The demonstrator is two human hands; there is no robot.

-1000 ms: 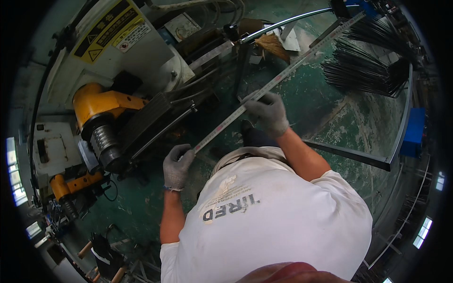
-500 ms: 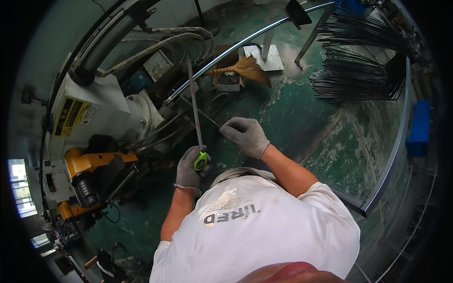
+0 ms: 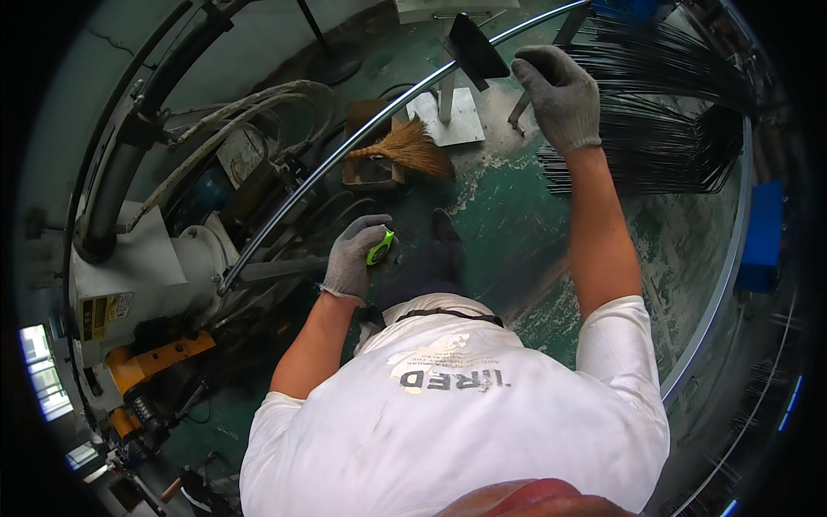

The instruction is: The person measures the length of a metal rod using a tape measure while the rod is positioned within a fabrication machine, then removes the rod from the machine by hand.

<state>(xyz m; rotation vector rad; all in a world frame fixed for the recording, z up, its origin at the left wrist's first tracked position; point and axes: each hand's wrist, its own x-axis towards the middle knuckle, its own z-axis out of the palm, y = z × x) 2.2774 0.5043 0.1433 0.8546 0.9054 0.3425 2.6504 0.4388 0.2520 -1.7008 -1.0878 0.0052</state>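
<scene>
1. The left hand (image 3: 351, 258), in a grey knit glove just left of the frame's centre, is curled around a tape measure (image 3: 380, 247).
2. The right hand (image 3: 564, 95), gloved alike, is raised in the upper right with its fingers bent toward the thumb; I cannot tell whether the tips meet or pinch anything.
3. One tape measure shows: a compact lime-green case with darker parts, partly covered by the glove. I cannot make out its blade.
4. A shiny curved metal tube (image 3: 345, 149) crosses from left of centre to the top edge, passing above the left hand. One flat black plate (image 3: 476, 47) sits on it, just left of the right hand.
5. Below the tube's middle lies one straw broom (image 3: 422, 153); to its right, one pale square base plate (image 3: 461, 121) carries a post.
6. Two bundles of thin black rods (image 3: 663, 153) fill the upper right, the rods too many to count; the right hand and forearm stand in front of their left ends.
7. One blue box (image 3: 762, 233) is at the right rim.
8. At left stands a pale grey machine (image 3: 129, 267) with looping hoses (image 3: 233, 112) above; two orange machine parts (image 3: 159, 360) are below it.
9. Scuffed green floor (image 3: 508, 228) spreads through the middle.
</scene>
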